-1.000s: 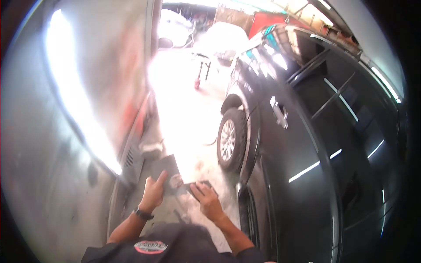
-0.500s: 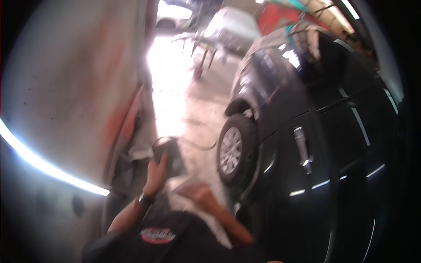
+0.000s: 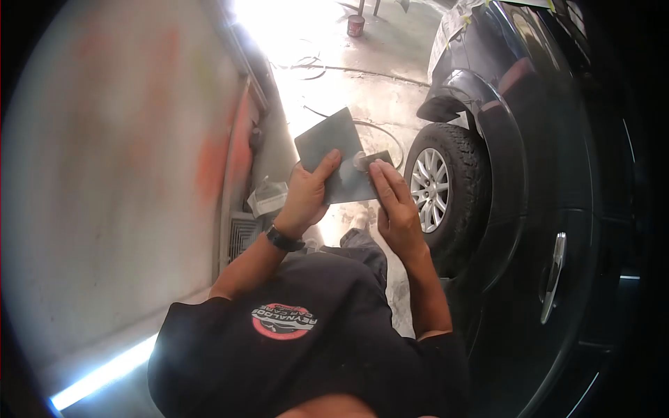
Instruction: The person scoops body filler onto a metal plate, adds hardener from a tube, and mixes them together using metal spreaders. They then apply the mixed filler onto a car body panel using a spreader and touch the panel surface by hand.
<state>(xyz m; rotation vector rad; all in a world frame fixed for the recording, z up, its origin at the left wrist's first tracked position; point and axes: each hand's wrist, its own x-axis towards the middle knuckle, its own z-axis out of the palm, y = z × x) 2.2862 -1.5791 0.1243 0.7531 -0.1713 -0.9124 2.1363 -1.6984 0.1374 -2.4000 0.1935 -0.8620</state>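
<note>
My left hand (image 3: 311, 191) grips a flat dark rectangular plate (image 3: 334, 160), its thumb lying on the top face. In my right hand (image 3: 397, 205) is a small dark flat spreader (image 3: 377, 159), with the fingers pressed along it. The spreader is at the plate's right edge, beside a small pale lump of paste (image 3: 360, 161). Whether spreader and paste touch is hard to tell. Both hands are in front of my chest.
A dark car (image 3: 536, 230) stands on the right, its front wheel (image 3: 446, 188) near my right hand. On the left is a pale wall (image 3: 125, 174) with reddish patches. A hose (image 3: 391, 134) lies on the floor; a red can (image 3: 355, 26) stands farther off.
The view has tilted down, so the hands, plate and wheel look nearer and clearer. The plate and spreader, apart or blurred before, now sit close together.
</note>
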